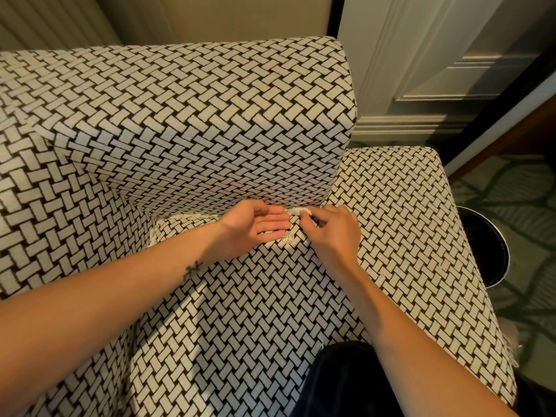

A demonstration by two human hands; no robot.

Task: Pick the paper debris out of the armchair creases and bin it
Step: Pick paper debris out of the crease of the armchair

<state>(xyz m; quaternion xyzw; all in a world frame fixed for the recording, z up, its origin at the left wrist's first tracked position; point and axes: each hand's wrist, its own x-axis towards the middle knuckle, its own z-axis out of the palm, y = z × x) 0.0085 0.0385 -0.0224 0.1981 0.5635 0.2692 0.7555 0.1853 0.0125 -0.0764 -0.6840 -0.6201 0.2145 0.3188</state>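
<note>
One head-worn wide-angle camera; it faces forward and steeply down. It sits close above the armchair (pixel 240 311) seat.

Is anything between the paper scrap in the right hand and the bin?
Only the woven-pattern armrest: the white paper scrap, pinched by the right hand, must pass over it to the dark round bin beyond.

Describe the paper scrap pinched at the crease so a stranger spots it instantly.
On the armchair, follow the back cushion's bottom edge to the seat crease. The white scrap lies there, pinched by the right hand; unlike the crumpled wad below, it is a plain strip.
</note>
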